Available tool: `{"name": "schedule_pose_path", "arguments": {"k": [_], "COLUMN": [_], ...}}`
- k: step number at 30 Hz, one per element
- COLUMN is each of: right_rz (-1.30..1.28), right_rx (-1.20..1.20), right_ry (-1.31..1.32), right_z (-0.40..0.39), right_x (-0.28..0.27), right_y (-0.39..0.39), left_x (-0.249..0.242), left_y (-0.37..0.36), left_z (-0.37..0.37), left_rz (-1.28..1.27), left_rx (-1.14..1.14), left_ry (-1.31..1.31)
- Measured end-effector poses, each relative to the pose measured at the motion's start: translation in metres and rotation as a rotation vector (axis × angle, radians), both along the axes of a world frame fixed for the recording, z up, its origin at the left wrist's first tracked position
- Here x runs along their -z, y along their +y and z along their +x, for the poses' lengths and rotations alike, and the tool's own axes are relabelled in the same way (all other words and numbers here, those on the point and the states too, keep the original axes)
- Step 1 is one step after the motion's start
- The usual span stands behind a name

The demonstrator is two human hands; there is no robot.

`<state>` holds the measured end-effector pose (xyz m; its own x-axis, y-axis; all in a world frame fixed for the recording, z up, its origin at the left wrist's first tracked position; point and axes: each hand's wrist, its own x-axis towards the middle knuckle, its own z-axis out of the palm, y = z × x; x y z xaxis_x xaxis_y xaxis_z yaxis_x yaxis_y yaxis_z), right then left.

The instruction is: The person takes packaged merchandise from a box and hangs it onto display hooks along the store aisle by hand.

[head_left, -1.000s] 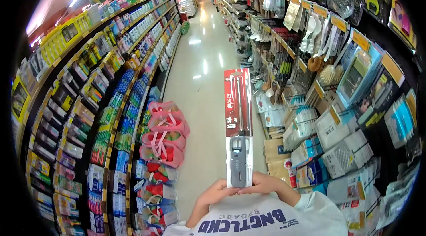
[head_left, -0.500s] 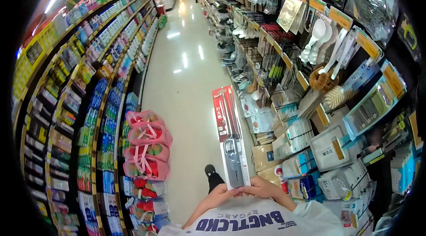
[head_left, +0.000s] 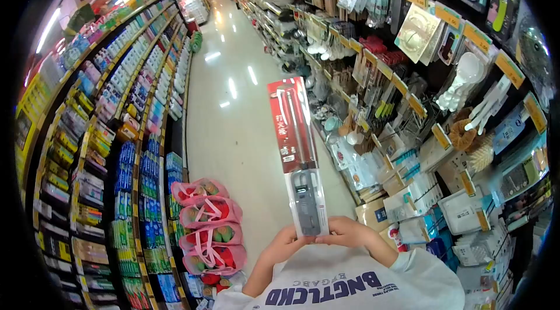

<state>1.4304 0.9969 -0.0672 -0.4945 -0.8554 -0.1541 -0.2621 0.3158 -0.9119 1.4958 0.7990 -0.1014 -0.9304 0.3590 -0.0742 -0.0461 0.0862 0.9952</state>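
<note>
A packaged long-nosed lighter (head_left: 304, 190) stands up from my hands in the middle of the view. Its card is red at the top with white lettering, and a grey handle shows through the clear plastic. My left hand (head_left: 286, 245) is closed on the pack's lower left corner. On the opposite corner, my right hand (head_left: 352, 233) grips the same bottom edge. Fingers of both hands are partly hidden behind the pack and against my white shirt (head_left: 350, 272).
Shelves of bottles and boxes (head_left: 125, 74) line the left side. Pink bags (head_left: 211, 216) with red and green contents stack beside them. On the right, a rack carries hanging utensils, including white spoons (head_left: 464, 79). The shiny aisle floor (head_left: 233, 129) runs between.
The lighter pack sits higher and slightly further left in the view, still in both hands. The pink bags and the right rack's goods have shifted in view as the camera moved.
</note>
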Motion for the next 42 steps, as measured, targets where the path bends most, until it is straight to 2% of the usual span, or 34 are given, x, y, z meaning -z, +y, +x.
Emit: {"name": "schedule_pose_path", "arguments": {"k": [1,3,4,5,7,8,9,11,14,16,17,19,20,25,26,27,29,31,33,37,41,42], "right_rz": [0.006,-0.173,-0.171,-0.178,-0.293,-0.399,-0.398,-0.501,-0.638,-0.716,-0.704,-0.697,-0.722,-0.773,-0.641,-0.632,-0.424,-0.469,-0.558,-0.487,-0.486,-0.563], "right_rx": [0.011,0.138,0.25,0.263,0.575,0.64,0.647,0.754,0.756,0.762,0.743,0.735,0.721,0.69,0.717,0.737,0.773,0.833,0.931,1.094,1.291,1.36], "right_ry": [-0.029,-0.348,-0.334,-0.344,-0.448,-0.487,-0.49,-0.417,-0.43,-0.439,-0.403,-0.371,-0.374,-0.215,-0.159,-0.17,-0.1,-0.073,-0.264,-0.373,-0.272,-0.253], "right_z": [-0.006,-0.014,-0.02,-0.027,-0.045,-0.056,-0.071,-0.102,-0.155,-0.2,-0.223,-0.26,-0.276,-0.342,-0.352,-0.359,-0.37,-0.379,-0.385,-0.396,-0.408,-0.411], "right_x": [0.005,0.022,0.032,0.041,0.045,0.043,0.042,0.043,0.045,0.04,0.039,0.031,0.024,0.034,0.043,0.047,0.055,0.083,0.107,0.149,0.182,0.181], "right_y": [-0.005,-0.014,-0.016,-0.019,-0.029,-0.032,-0.036,-0.038,-0.039,-0.038,-0.036,-0.031,-0.028,-0.01,-0.003,0.003,0.017,0.026,0.035,0.054,0.063,0.06], "left_x": [0.002,0.006,0.009,0.012,0.013,0.014,0.014,0.02,0.02,0.026,0.019,0.0,-0.005,0.002,0.007,0.011,0.022,0.028,0.044,0.076,0.092,0.081], "left_y": [-0.005,-0.012,-0.015,-0.017,-0.019,-0.017,-0.017,-0.019,-0.029,-0.042,-0.042,-0.038,-0.033,-0.002,0.009,0.019,0.035,0.05,0.06,0.083,0.107,0.112], "left_z": [-0.006,-0.012,-0.015,-0.022,-0.043,-0.054,-0.064,-0.091,-0.141,-0.18,-0.199,-0.236,-0.253,-0.351,-0.366,-0.379,-0.401,-0.424,-0.449,-0.493,-0.54,-0.551], "left_rz": [0.006,-0.037,-0.04,-0.081,-0.128,-0.171,-0.21,-0.19,-0.296,-0.61,-0.617,-0.613,-0.512,-0.286,-0.257,-0.23,-0.172,-0.197,-0.185,-0.196,-0.242,-0.228], "left_rx": [0.011,0.014,0.027,0.092,0.167,0.209,0.25,0.253,0.212,0.217,0.221,0.024,-0.035,0.0,-0.051,-0.099,-0.063,-0.005,0.096,0.357,0.596,0.664], "left_ry": [-0.029,-0.105,-0.128,-0.11,-0.089,-0.075,-0.062,-0.042,0.09,0.221,0.22,0.24,0.211,0.163,0.179,0.19,0.144,0.14,0.094,-0.112,-0.023,-0.093]}}
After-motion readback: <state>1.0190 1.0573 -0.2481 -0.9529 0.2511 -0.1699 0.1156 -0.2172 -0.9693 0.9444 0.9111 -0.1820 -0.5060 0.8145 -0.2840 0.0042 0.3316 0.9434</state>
